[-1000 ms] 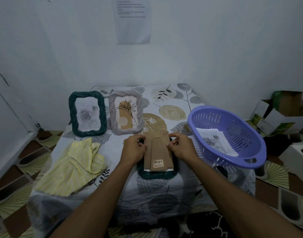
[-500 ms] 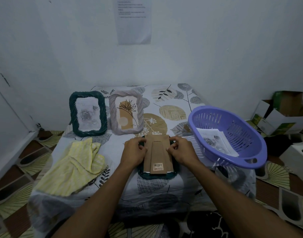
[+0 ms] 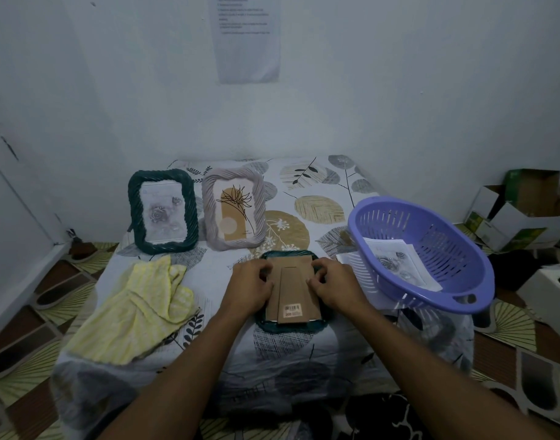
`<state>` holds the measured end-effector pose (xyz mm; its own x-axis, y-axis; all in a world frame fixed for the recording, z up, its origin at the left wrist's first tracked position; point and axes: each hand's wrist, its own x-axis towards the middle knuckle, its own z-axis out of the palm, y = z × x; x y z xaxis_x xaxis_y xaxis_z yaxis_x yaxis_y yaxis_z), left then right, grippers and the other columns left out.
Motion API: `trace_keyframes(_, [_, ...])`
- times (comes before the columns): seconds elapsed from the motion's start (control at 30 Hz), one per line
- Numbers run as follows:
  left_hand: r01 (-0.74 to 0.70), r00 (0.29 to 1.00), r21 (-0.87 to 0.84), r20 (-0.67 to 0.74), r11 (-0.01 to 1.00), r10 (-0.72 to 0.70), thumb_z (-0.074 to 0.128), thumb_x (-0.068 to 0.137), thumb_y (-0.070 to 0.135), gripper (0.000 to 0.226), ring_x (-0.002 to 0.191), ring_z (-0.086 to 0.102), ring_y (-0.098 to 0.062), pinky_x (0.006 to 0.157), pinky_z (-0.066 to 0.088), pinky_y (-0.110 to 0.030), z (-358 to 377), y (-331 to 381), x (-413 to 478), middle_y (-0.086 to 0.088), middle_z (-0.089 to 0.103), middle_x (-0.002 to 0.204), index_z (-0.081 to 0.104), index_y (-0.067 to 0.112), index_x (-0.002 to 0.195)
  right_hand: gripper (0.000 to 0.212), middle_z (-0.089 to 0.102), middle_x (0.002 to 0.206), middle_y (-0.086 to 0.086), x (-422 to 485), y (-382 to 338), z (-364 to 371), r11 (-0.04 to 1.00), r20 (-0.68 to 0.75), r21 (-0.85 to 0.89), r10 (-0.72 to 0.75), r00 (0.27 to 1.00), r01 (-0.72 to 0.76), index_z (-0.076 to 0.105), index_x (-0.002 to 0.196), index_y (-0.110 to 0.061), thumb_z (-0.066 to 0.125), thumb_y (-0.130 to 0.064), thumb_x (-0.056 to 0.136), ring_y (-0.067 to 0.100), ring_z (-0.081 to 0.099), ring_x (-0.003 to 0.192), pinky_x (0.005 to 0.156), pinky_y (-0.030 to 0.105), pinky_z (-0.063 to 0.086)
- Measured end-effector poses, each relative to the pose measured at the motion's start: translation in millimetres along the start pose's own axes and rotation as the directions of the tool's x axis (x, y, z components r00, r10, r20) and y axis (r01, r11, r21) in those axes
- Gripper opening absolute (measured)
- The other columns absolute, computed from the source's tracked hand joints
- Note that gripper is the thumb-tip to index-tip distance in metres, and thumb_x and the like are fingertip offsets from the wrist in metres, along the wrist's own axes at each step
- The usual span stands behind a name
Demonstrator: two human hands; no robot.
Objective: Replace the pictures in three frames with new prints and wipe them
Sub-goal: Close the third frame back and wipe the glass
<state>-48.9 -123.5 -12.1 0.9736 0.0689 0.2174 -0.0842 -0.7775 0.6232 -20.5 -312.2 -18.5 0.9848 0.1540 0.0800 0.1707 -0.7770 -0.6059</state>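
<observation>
Dark green frame [image 3: 290,328] face down, brown cardboard back [image 3: 293,285] up.
My left hand [image 3: 251,289] and right hand [image 3: 334,287] pinch the back's sides, fingers curled.

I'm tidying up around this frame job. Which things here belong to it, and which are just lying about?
In the job: face-down frame, green frame, grey frame, prints, basket, yellow cloth.
Lying about: cardboard boxes, wall notice, white box.

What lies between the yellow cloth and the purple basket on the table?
In the head view, a dark green frame lies face down there, cardboard backing up, with the left hand and right hand pinching its side edges.
</observation>
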Motion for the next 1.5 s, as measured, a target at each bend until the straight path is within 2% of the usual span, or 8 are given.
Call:
trace_keyframes(0.07, [-0.016, 1.000, 0.022, 0.012, 1.000, 0.016, 0.065, 0.083, 0.008, 0.016, 0.084, 0.063, -0.018, 0.082, 0.051, -0.026, 2, -1, 0, -0.009, 0.072, 0.098, 0.072, 0.007, 0.098, 0.028, 0.069, 0.077, 0.002, -1, -1, 0, 0.999, -0.008, -0.027, -0.023, 1.000, 0.022, 0.064, 0.115, -0.015, 0.064, -0.021, 0.088, 0.018, 0.062, 0.075, 0.073, 0.034, 0.054])
trace_keyframes(0.13, [-0.032, 0.999, 0.046, 0.016, 0.998, 0.032, 0.063, 0.083, 0.008, 0.015, 0.090, 0.065, -0.021, 0.085, 0.052, -0.030, 4, -2, 0, -0.011, 0.073, 0.099, 0.074, 0.006, 0.093, 0.011, 0.065, 0.074, 0.005, -2, -2, -1, 0.992, -0.013, -0.104, -0.066, 0.998, 0.065, 0.065, 0.094, -0.013, 0.062, -0.022, 0.088, 0.023, 0.059, 0.074, 0.067, 0.034, 0.050])
trace_keyframes(0.23, [-0.074, 0.997, 0.134, 0.017, 0.988, 0.072, 0.064, 0.083, 0.016, 0.015, 0.100, 0.057, -0.022, 0.085, 0.049, -0.032, 8, -7, 1, -0.009, 0.072, 0.099, 0.075, 0.008, 0.090, 0.018, 0.049, 0.078, 0.004, -4, -2, 1, 0.964, 0.011, -0.243, -0.111, 0.994, 0.110, 0.057, 0.074, -0.015, 0.058, -0.026, 0.089, 0.024, 0.046, 0.085, 0.067, 0.036, 0.044])
trace_keyframes(0.4, [-0.069, 0.995, 0.218, -0.052, 0.973, 0.082, 0.071, 0.081, 0.032, 0.013, 0.101, 0.048, -0.022, 0.083, 0.042, -0.037, 9, -11, 8, 0.003, 0.065, 0.093, 0.068, 0.019, 0.081, 0.019, 0.045, 0.104, 0.001, 1, 8, 1, 0.971, -0.013, -0.209, -0.122, 0.992, 0.116, 0.065, 0.101, -0.019, 0.060, -0.034, 0.089, 0.018, 0.038, 0.104, 0.085, 0.034, 0.043])
trace_keyframes(0.57, [0.057, 0.998, 0.189, -0.007, 0.980, -0.057, 0.065, 0.084, 0.044, 0.050, 0.123, 0.030, -0.022, 0.099, 0.032, -0.038, 13, -18, 9, 0.001, 0.043, 0.129, 0.055, 0.019, 0.126, 0.041, 0.049, 0.119, 0.002, 9, 9, 6, 0.997, -0.077, -0.071, -0.027, 0.997, 0.021, 0.056, 0.121, -0.018, 0.064, -0.039, 0.087, 0.021, 0.046, 0.113, 0.093, 0.036, 0.044])
trace_keyframes(0.67, [0.065, 0.997, 0.164, 0.021, 0.984, -0.069, 0.061, 0.086, 0.046, 0.056, 0.126, 0.027, -0.022, 0.103, 0.029, -0.037, 14, -22, 10, 0.001, 0.041, 0.135, 0.051, 0.017, 0.133, 0.056, 0.049, 0.125, 0.004, 10, 11, 10, 0.997, -0.078, -0.074, -0.008, 0.997, 0.002, 0.051, 0.135, -0.015, 0.062, -0.042, 0.087, 0.022, 0.046, 0.117, 0.098, 0.037, 0.042])
trace_keyframes(1.0, [0.035, 0.999, 0.160, -0.008, 0.986, -0.034, 0.059, 0.087, 0.046, 0.051, 0.126, 0.030, -0.021, 0.101, 0.030, -0.038, 16, -25, 7, 0.005, 0.042, 0.137, 0.053, 0.027, 0.134, 0.053, 0.051, 0.126, 0.003, 11, 17, 13, 0.998, -0.101, -0.065, -0.009, 0.995, 0.002, 0.054, 0.135, -0.018, 0.062, -0.042, 0.088, 0.023, 0.045, 0.115, 0.095, 0.035, 0.039])
trace_keyframes(1.5, [0.051, 0.999, 0.128, -0.009, 0.990, -0.050, 0.060, 0.086, 0.044, 0.050, 0.125, 0.032, -0.020, 0.100, 0.031, -0.040, 18, -28, 9, 0.004, 0.042, 0.135, 0.054, 0.026, 0.133, 0.049, 0.051, 0.123, 0.003, 10, 15, 15, 0.990, -0.093, -0.141, -0.033, 0.995, 0.020, 0.054, 0.135, -0.025, 0.053, -0.047, 0.091, 0.023, 0.043, 0.116, 0.094, 0.039, 0.042])
